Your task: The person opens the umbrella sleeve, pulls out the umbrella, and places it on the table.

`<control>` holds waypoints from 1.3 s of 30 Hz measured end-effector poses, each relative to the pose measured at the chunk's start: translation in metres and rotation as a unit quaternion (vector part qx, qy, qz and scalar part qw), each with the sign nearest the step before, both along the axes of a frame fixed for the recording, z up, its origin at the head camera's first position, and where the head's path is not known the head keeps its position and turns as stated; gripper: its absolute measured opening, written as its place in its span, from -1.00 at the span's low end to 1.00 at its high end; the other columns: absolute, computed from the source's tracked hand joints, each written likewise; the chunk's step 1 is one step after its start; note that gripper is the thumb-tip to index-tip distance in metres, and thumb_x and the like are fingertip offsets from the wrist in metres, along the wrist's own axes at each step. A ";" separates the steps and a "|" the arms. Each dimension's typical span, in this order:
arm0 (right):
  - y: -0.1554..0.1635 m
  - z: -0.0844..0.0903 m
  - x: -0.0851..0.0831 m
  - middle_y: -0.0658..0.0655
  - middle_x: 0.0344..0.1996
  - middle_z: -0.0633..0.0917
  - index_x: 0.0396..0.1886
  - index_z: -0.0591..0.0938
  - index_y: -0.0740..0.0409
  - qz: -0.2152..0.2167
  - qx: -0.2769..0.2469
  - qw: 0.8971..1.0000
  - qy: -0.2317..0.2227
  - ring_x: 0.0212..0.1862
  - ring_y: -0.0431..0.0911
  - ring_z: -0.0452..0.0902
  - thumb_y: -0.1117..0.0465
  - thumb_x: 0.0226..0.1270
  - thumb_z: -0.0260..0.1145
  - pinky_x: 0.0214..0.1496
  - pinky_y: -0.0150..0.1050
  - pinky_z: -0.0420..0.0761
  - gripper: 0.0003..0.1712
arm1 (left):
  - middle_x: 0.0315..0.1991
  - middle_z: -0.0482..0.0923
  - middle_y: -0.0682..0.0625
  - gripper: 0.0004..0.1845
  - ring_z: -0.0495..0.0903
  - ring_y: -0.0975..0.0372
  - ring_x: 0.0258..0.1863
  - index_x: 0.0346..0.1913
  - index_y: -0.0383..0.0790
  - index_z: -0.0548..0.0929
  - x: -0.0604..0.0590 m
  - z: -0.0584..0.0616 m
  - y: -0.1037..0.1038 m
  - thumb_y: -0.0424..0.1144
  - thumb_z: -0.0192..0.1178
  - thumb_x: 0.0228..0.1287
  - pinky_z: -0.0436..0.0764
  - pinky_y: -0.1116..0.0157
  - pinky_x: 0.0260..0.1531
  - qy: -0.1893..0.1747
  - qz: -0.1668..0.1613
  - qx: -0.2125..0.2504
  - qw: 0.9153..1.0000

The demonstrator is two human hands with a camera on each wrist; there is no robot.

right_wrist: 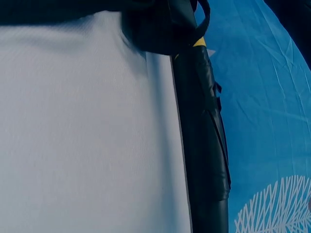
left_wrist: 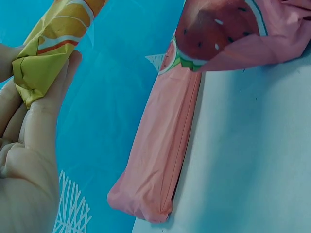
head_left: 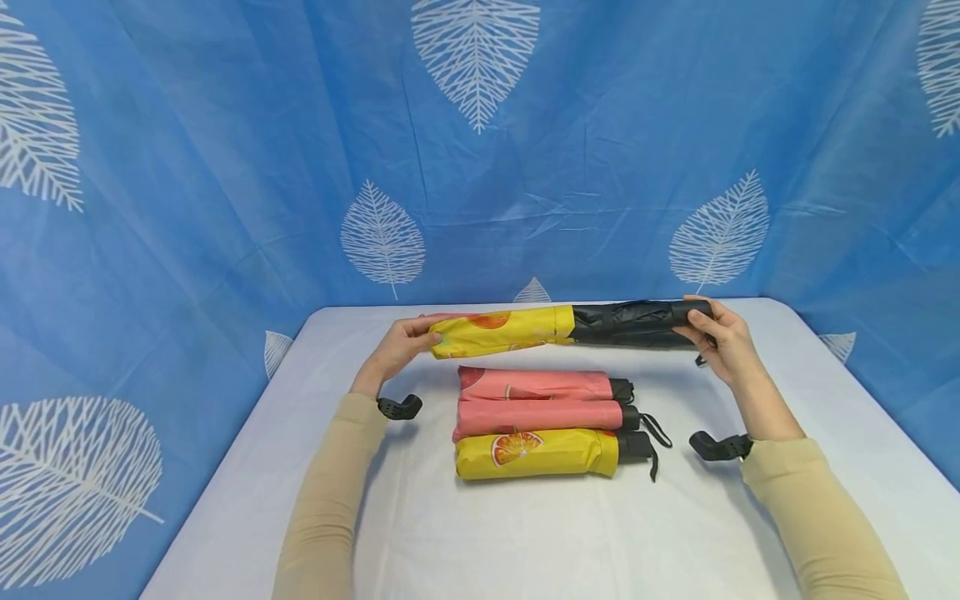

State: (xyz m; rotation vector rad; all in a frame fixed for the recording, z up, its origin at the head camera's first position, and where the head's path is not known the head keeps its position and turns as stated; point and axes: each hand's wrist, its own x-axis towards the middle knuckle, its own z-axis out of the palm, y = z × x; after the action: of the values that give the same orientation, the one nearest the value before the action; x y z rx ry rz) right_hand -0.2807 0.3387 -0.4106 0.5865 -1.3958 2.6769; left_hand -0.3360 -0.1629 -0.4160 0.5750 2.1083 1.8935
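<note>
Your left hand (head_left: 401, 342) pinches the yellow sleeve end of a black umbrella (head_left: 630, 323); your right hand (head_left: 716, 337) grips its handle, holding it level above the table (head_left: 525, 542). Three sleeved umbrellas (head_left: 540, 412) lie just in front.

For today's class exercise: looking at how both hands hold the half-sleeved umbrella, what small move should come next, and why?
Probably the left hand draws the yellow fruit-print sleeve further toward the right hand, since the folded black umbrella is only about half covered, while three sleeved folded umbrellas lie on the white table.
</note>
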 end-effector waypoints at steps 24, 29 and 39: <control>0.045 -0.029 0.008 0.13 -0.02 0.48 0.01 0.58 0.28 -0.035 0.009 0.998 -0.053 -0.06 -0.06 0.62 0.54 0.38 0.01 0.02 -0.33 0.49 -0.68 | 0.27 0.31 -0.22 -0.53 0.39 0.15 0.13 0.30 -0.39 0.38 -0.006 -0.026 -0.020 -0.30 0.09 0.38 0.33 0.22 0.20 -0.044 0.040 0.022 0.998; 0.052 -0.035 0.007 0.10 -0.10 0.55 -0.02 0.60 0.24 -0.051 0.021 0.995 -0.080 -0.12 -0.07 0.65 0.51 0.37 0.06 -0.03 -0.35 0.52 -0.70 | 0.24 0.35 -0.23 -0.55 0.40 0.17 0.03 0.29 -0.38 0.40 -0.012 -0.036 -0.019 -0.31 0.09 0.39 0.42 0.29 0.07 -0.048 0.061 0.005 0.997; 0.055 -0.048 0.004 0.11 -0.14 0.60 -0.04 0.61 0.19 -0.028 0.057 0.994 -0.091 -0.15 -0.07 0.66 0.49 0.40 0.03 -0.04 -0.34 0.53 -0.69 | 0.26 0.34 -0.21 -0.56 0.38 0.15 0.12 0.27 -0.37 0.43 -0.019 -0.045 -0.012 -0.32 0.10 0.38 0.40 0.28 0.11 -0.048 0.075 0.012 0.996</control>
State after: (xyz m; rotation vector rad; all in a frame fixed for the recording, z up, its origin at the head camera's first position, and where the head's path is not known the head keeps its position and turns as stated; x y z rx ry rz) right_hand -0.2765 0.3936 -0.4589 0.3115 -1.5927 2.6780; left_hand -0.3547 -0.1748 -0.4606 0.3315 2.1226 1.9857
